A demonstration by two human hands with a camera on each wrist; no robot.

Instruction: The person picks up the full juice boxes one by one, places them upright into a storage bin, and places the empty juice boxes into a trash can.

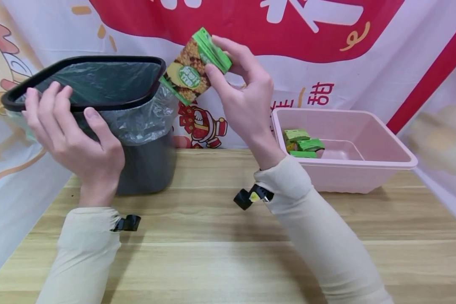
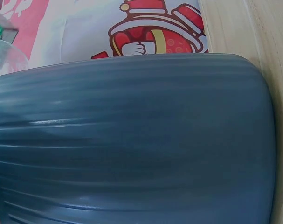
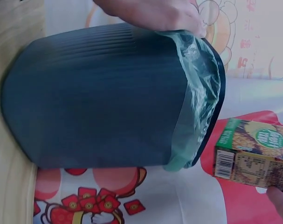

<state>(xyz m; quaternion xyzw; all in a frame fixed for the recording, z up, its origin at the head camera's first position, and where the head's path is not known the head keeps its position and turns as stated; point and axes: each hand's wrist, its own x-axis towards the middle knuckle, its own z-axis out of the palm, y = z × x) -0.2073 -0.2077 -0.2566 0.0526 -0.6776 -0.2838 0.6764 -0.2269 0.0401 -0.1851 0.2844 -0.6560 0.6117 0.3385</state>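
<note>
My right hand (image 1: 245, 82) pinches a small green and brown snack box (image 1: 191, 69) between thumb and fingers, tilted in the air just right of the trash can's rim. In the right wrist view the box (image 3: 253, 151) shows a barcode on its side. The dark grey trash can (image 1: 146, 166) has a clear plastic bag (image 1: 152, 114) folded over its edge beneath a black rim (image 1: 118, 104). On the near left of that rim lies my left hand (image 1: 74, 135), its fingers reaching over it. The left wrist view is mostly filled by the can's wall (image 2: 141, 140).
To the right stands a pink plastic bin (image 1: 349, 177) with several green-topped packs (image 1: 308, 145) at its left end. Both containers stand on a wooden table (image 1: 197, 253). A printed red and white cloth (image 1: 228, 126) hangs behind them.
</note>
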